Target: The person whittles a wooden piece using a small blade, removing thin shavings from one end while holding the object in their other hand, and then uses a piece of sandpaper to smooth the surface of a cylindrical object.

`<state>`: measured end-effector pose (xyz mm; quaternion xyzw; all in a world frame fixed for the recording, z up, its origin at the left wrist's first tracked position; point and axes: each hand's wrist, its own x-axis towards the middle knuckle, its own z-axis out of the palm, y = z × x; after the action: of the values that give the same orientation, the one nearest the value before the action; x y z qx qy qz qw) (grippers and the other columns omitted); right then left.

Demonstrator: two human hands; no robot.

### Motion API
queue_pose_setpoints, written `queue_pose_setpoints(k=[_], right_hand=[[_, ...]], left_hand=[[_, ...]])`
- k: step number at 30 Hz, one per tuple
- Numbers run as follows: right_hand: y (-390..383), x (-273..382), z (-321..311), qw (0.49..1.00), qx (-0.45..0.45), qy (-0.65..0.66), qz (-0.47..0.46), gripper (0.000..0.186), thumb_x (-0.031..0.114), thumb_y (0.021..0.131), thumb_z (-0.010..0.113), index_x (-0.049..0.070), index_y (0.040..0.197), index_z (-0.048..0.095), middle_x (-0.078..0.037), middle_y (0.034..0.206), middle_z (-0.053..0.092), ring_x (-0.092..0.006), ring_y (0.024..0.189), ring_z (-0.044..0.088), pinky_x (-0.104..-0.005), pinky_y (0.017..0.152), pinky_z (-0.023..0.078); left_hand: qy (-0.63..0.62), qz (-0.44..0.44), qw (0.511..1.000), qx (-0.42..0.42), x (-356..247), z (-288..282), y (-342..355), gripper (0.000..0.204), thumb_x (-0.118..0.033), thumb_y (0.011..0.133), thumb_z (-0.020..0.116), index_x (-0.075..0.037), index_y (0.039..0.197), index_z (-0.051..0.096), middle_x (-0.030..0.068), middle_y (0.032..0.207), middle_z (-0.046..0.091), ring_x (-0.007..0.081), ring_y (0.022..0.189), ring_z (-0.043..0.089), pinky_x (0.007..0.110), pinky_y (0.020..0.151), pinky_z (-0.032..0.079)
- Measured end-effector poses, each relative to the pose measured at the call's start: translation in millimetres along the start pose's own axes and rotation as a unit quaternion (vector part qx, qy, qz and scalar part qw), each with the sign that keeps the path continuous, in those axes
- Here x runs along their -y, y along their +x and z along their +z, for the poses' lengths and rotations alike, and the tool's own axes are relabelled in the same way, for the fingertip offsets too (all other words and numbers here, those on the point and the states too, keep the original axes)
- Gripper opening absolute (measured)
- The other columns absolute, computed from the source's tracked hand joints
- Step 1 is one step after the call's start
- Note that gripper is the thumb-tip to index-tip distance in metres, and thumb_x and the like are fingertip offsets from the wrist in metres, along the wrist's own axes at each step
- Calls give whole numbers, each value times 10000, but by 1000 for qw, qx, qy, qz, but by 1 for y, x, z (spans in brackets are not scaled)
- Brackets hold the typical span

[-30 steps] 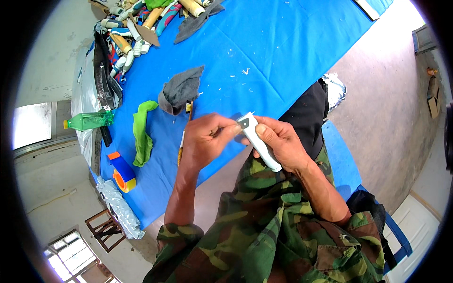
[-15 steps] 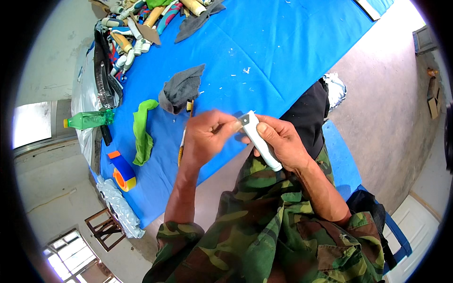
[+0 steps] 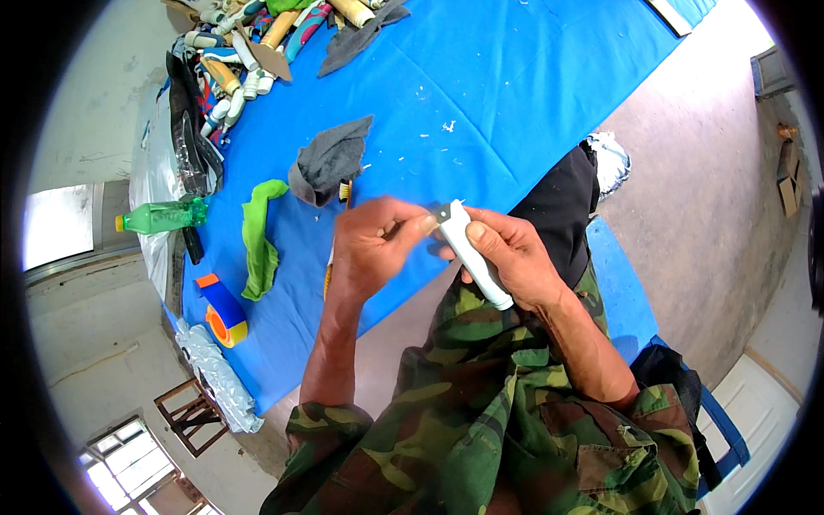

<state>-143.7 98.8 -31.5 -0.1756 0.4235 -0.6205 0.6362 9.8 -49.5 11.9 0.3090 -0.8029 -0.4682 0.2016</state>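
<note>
Over the near edge of the blue-covered table, my right hand is closed around a white tube-like plastic piece, thumb along its upper side. The piece slants, its far end toward my left. At that end my left hand pinches a small flat grey metal piece with a hole in it, between thumb and forefinger. My fingers hide part of the metal. Just beyond my left hand lie a brush with pale bristles, partly covered by the hand, and a grey cloth.
On the blue cloth lie a green cloth, a blue, orange and yellow tape roll and small white shavings. A green bottle rests at the left edge. Plastic tubes are heaped at the far left.
My left fingers have shifted slightly at the end of the white piece, and the grey metal piece is turned a little. My right hand keeps its place.
</note>
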Motion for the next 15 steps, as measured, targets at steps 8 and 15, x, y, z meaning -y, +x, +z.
queue_pose_setpoints(k=[8,15], right_hand=[[0,0,1,1000,-6,-3,6,471,320,1083,539,15,1441,572,-89,1028,743,-86,840,677,-232,647,545],[0,0,0,1000,-8,-5,-2,463,310,1083,543,19,1442,574,-86,1022,745,-75,809,660,-224,631,528]], left_hand=[[-16,-25,999,-17,6,-1,-1,89,-92,881,809,-32,883,743,45,722,704,67,607,577,250,530,423],[14,14,1000,9,2,-1,-1,53,-32,919,762,15,917,738,21,745,700,21,656,554,204,541,412]])
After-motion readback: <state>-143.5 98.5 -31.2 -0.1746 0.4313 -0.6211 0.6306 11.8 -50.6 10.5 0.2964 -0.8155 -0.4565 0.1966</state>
